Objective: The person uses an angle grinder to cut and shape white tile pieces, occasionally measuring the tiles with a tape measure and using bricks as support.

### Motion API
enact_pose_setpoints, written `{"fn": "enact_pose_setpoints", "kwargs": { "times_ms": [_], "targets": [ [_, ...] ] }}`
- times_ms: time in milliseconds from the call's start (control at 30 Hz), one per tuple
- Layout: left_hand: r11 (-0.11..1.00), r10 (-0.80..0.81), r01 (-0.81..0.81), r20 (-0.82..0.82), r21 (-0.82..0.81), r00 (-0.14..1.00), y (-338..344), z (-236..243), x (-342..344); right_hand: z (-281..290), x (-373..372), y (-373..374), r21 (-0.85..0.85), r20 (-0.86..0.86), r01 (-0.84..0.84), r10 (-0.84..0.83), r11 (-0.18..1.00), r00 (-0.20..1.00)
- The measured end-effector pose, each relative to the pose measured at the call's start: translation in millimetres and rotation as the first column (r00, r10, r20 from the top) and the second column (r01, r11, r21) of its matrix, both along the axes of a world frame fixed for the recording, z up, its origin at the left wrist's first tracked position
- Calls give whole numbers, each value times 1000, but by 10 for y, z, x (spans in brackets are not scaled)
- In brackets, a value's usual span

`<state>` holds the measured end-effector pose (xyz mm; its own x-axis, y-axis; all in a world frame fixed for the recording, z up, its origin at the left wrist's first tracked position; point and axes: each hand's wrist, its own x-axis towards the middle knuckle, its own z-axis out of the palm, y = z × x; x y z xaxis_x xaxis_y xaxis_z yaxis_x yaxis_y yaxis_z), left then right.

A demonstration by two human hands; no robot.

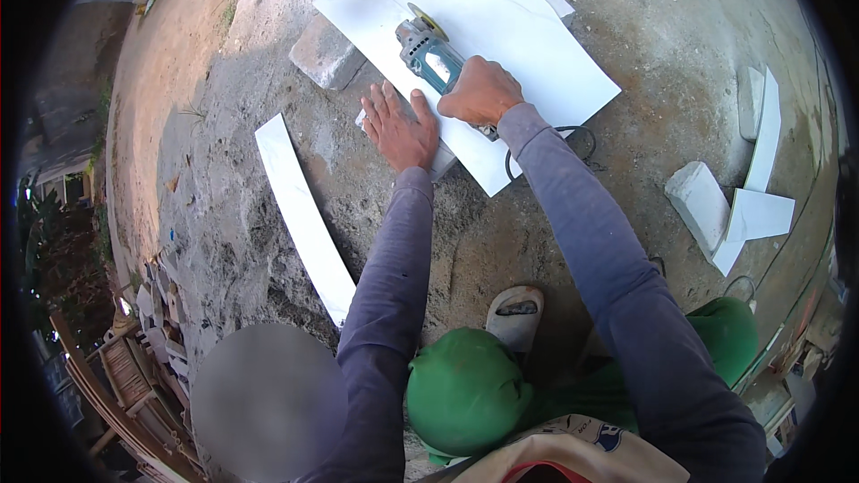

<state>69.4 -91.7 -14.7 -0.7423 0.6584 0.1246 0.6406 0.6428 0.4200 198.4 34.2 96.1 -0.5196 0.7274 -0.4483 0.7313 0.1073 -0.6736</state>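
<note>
A large white tile [546,58] with faint grey veins lies raised off the ground on blocks. My right hand [486,94] is wrapped round the body of a teal angle grinder [433,60], held over the tile. The grinder's thin yellowish disc [428,23] points away from me; whether it touches the tile or spins, I cannot tell. A thin dark line crosses the tile's far left part. My left hand [401,130] rests flat, fingers spread, at the tile's near left edge, partly over a pale support beneath.
Left of my left arm, a long white tile strip [300,206] lies on rough ground. A pale block [327,52] sits by the tile. More blocks [698,201] and white offcuts [761,215] lie to the right. The black cord [583,141] loops beside my right forearm.
</note>
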Motion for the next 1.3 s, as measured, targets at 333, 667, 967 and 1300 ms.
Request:
{"fn": "enact_pose_setpoints", "kwargs": {
  "times_ms": [333,667,967,1300],
  "targets": [
    [999,52,-52,-26,-5,998,46,101,-37,-38,-912,539,14,17,-52,51,999,999],
    [997,63,-64,-25,-32,998,73,131,-53,-85,-1615,940,24,36,-45,44,999,998],
    [997,67,-67,3,-41,998,80,177,-74,-119,-2065,1177,52,47,-57,55,997,997],
    [997,61,-62,-13,-51,998,88,152,-66,-137,-2366,1360,45,57,-76,73,996,996]
  ]
}}
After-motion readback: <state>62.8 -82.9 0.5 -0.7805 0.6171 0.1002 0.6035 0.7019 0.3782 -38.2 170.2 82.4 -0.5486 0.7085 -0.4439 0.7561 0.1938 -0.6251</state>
